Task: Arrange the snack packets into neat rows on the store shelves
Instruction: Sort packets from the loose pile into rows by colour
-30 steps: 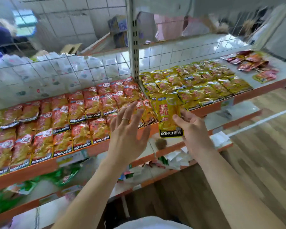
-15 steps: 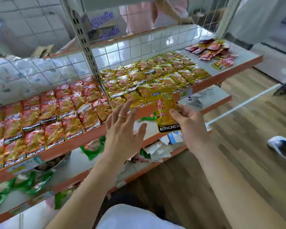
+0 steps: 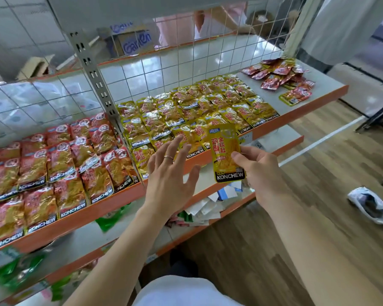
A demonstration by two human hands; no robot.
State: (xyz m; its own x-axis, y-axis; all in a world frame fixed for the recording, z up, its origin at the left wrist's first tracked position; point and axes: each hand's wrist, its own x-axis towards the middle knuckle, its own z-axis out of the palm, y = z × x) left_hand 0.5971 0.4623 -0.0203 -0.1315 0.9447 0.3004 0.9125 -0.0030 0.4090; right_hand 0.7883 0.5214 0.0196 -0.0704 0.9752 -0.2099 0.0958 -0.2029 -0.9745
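Note:
My right hand pinches a yellow KONCHEW packet upright, just in front of the orange shelf edge. My left hand, a ring on one finger, hovers with spread fingers beside the packet and holds nothing. Behind them, yellow packets lie in rows on the right shelf section. Red packets fill rows on the left section. A loose heap of red and yellow packets sits at the shelf's far right end.
A slotted metal upright and wire mesh back divide the shelf. Lower shelves hold green packets and white and blue packets. A crumpled bag lies on the wooden floor. A person stands behind the mesh.
The view has swung right along the shelf. My right hand has carried the yellow packet rightward, and my left hand has followed beside it, fingers still spread.

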